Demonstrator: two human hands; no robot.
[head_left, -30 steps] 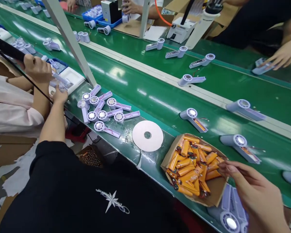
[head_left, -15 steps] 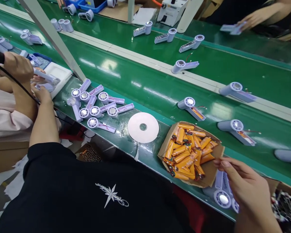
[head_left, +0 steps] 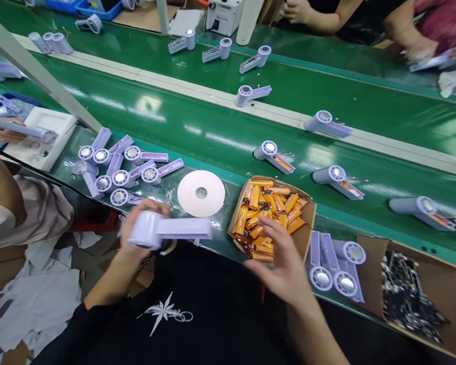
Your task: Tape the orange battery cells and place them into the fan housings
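My left hand is closed around the round end of a lavender fan housing, in front of my chest. The housing's handle points right and is slightly blurred. My right hand is open, fingers apart, over the near edge of a cardboard box of orange-wrapped batteries. I see nothing in it. Left of the box lies a white paper-like disc with a centre hole. Several similar housings lie together beyond my left hand.
More housings lie right of the batteries, beside a box of small circuit boards and wires. Others rest along the green conveyor. A slanted metal post rises at left. Co-workers' hands work across the line and at left.
My left hand has come from the far left to in front of me with the housing. My right hand has moved left from the box's right edge and opened. The view has shifted right.
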